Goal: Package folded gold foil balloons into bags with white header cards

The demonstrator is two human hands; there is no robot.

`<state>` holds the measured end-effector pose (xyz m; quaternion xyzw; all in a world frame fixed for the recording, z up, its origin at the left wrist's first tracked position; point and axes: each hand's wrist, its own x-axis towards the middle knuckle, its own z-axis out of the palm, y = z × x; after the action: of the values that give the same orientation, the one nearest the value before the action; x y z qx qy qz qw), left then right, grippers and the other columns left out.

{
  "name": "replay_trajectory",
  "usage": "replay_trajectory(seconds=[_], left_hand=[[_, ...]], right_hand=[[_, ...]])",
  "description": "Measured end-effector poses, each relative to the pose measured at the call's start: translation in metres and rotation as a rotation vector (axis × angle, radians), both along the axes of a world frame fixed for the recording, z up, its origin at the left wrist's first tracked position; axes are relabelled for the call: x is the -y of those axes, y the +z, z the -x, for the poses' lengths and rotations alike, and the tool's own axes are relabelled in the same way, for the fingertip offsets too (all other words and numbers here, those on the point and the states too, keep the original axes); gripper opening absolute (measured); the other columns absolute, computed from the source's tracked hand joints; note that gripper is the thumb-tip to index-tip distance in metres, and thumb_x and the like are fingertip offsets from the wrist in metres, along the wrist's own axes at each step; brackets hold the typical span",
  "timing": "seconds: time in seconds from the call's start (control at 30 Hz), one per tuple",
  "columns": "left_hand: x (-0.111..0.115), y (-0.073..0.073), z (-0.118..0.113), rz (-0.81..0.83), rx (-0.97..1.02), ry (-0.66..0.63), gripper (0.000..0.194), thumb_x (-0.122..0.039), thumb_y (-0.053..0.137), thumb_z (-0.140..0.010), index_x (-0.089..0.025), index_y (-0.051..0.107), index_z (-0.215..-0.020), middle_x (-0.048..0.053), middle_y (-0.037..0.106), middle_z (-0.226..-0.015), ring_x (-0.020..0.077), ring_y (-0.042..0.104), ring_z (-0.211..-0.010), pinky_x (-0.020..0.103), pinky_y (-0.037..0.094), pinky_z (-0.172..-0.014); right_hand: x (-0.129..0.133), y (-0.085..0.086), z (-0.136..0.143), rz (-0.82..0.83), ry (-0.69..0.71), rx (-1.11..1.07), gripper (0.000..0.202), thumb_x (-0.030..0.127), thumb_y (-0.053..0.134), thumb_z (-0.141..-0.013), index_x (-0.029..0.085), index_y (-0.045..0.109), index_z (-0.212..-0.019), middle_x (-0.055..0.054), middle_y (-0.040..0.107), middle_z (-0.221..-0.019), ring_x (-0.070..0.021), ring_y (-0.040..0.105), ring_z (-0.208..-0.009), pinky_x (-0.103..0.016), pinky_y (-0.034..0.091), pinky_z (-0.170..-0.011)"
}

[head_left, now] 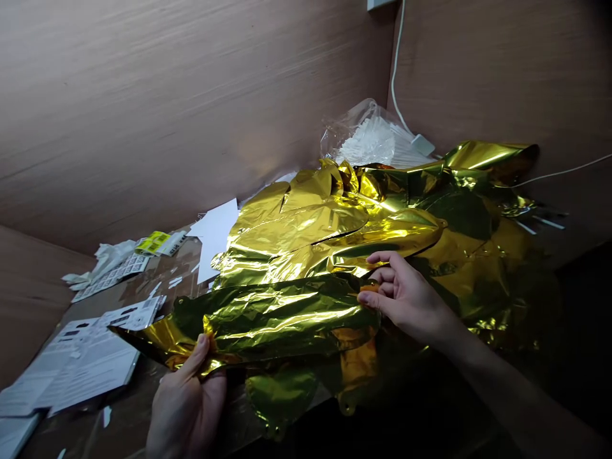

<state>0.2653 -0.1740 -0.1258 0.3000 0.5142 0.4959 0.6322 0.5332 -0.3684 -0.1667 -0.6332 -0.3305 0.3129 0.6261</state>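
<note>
currently in your hands: one crinkled gold foil sheet (287, 319), held out lengthwise in front of you, a pointed flap folding away at its left end; it looks flat, not puffed up.
your left hand (186, 395): partly closed, thumb pressed on top of the foil near its lower left edge; the other fingers go beneath it, so you cannot tell how they sit.
your right hand (406, 287): half curled at the sheet's right end, thumb tip against the foil, index finger reaching out above it; whether the other fingers pinch firmly is hard to tell.
foil pile (296, 223): just beyond the held sheet, many flat gold pieces overlapping across the desk (165, 280), running to the back corner.
below the sheet: a rounded foil piece (282, 392) shows at the near edge, with a small tab and holes.
left side: printed white packs (95, 357), a white card (217, 236) and a yellow-labelled packet (160, 243).
back corner: a clear bag (373, 140) of white sticks, near a white cable (396, 76).
progress, as you might judge it: one piece drawn out and spread, its handling unfinished; many others lie loose and unsorted, and none shows as plainly finished.
</note>
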Motion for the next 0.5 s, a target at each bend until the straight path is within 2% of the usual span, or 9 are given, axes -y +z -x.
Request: replay_trajectory(seconds=[0.2,0.37,0.5], left_hand=[[0.008,0.0068,-0.0064,-0.047,0.025,0.025,0.02,-0.009,0.059,-0.097,-0.012,0.077,-0.106,0.007,0.076,-0.107,0.016,0.074,-0.09,0.029,0.067,-0.082],[0.0067,0.0044,-0.0058,-0.006,0.011,0.021,0.01,-0.012,0.068,-0.092,-0.012,0.078,-0.093,0.007,0.076,-0.104,0.0149,0.073,-0.086,0.024,0.066,-0.081],[0.0066,0.0022,-0.0052,-0.026,-0.017,0.017,0.011,-0.007,0.067,-0.09,-0.009,0.076,-0.096,0.008,0.076,-0.101,0.0146,0.073,-0.086,0.023,0.065,-0.083]], right_hand=[[-0.0013,0.0004,-0.0007,0.012,-0.008,0.069,0.05,0.028,0.077,-0.089,0.029,0.047,-0.129,0.005,0.059,-0.087,-0.0108,0.052,-0.063,-0.023,0.044,-0.058],[-0.0001,0.0027,0.0007,0.031,-0.007,0.1,0.049,0.029,0.077,-0.089,0.029,0.048,-0.129,0.006,0.059,-0.086,-0.0102,0.051,-0.06,-0.021,0.043,-0.055],[0.0007,0.0031,0.0009,0.032,-0.021,0.112,0.049,0.03,0.077,-0.089,0.029,0.049,-0.128,0.006,0.059,-0.086,-0.0101,0.051,-0.06,-0.021,0.044,-0.055]])
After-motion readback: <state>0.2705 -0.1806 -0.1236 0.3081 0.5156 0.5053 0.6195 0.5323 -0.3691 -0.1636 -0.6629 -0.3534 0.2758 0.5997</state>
